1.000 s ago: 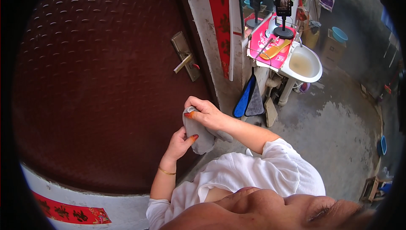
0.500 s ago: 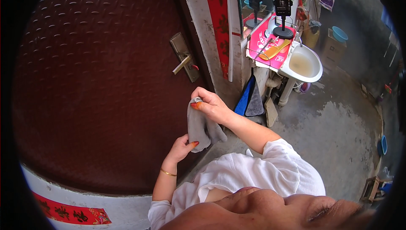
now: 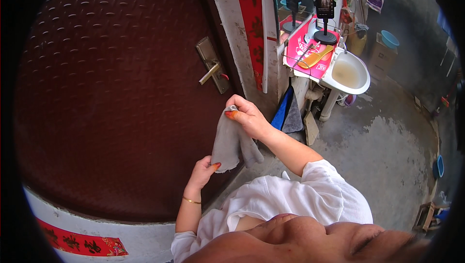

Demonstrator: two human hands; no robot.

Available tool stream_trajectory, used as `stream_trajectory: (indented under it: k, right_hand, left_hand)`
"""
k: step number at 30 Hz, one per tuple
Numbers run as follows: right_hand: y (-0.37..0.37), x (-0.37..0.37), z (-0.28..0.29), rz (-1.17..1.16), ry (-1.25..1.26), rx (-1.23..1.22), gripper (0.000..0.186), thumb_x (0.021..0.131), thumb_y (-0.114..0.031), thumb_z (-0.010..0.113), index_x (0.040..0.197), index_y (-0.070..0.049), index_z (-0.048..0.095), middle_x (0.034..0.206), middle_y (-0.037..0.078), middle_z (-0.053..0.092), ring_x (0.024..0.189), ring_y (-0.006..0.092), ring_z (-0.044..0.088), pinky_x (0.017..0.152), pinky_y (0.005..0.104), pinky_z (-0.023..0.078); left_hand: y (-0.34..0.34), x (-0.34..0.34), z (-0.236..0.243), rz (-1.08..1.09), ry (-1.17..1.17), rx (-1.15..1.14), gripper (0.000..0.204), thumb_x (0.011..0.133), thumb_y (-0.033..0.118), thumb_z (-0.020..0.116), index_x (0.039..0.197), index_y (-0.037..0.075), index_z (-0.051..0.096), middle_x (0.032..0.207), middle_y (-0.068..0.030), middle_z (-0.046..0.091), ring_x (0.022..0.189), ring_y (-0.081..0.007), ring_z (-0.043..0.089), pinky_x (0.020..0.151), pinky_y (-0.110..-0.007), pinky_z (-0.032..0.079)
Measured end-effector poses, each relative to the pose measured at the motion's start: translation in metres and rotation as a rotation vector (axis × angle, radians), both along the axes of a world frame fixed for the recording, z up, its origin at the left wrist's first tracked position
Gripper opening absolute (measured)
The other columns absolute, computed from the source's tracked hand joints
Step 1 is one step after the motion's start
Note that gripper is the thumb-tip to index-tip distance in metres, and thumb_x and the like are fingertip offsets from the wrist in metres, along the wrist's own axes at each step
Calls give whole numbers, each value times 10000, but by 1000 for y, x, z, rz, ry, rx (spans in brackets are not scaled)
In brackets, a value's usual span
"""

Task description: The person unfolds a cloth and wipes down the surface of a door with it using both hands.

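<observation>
The right hand (image 3: pixel 247 118) pinches the cloth (image 3: pixel 226 139) up top, the left hand (image 3: pixel 200 172) its lower corner! One side's spread, the other hangs bunched.

The right hand (image 3: pixel 247 118) pinches the top of a grey cloth (image 3: pixel 226 139), the left hand (image 3: pixel 201 172) its lower edge.

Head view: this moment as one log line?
left hand: holds limp grey cloth, lower edge; right hand: holds upper end; behind: dark-red embossed door
</observation>
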State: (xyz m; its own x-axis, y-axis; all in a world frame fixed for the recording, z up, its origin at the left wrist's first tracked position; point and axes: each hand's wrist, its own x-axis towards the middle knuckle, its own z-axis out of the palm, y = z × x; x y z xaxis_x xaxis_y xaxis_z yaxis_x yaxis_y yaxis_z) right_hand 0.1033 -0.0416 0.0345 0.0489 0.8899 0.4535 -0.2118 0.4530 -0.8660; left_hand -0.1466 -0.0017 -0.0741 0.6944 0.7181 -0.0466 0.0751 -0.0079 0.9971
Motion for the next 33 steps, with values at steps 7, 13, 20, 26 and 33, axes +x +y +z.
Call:
stream_trajectory:
  k: [7,13,20,26,33]
  right_hand:
    - [-5,18,3,-148,-159,-114,36,872,-105,535,869,-76,515,709,-55,449,675,42,401,597,220,347]
    - [9,32,-26,-286,-413,0,116,853,-155,624,867,-58,561,749,14,482,695,108,472,611,275,394]
    - [8,19,-36,-163,-392,-381,104,907,-169,574,897,-67,558,632,18,571,486,128,510,446,282,438]
    - [5,-1,-41,74,50,-511,82,969,-156,486,986,-78,473,741,95,640,525,145,619,443,257,504]
    - [6,-21,-63,-12,66,-255,59,957,-73,455,1010,-64,479,829,76,628,785,163,641,692,292,533]
  left_hand:
    - [7,-35,29,208,-80,2,115,870,20,597,976,-11,628,899,-10,647,803,-59,563,757,-217,437]
    - [13,-61,51,299,14,149,92,859,38,630,930,-19,647,809,19,614,736,-51,519,682,-209,415]
    - [10,-69,52,427,422,769,126,781,88,685,870,1,665,834,-83,543,798,-204,521,705,-300,420]
    - [12,-72,27,361,633,669,147,797,121,662,914,32,662,908,-119,521,876,-262,505,783,-347,418]
    - [10,-54,18,343,886,582,206,798,221,654,867,28,663,923,-197,551,961,-335,520,822,-386,437]
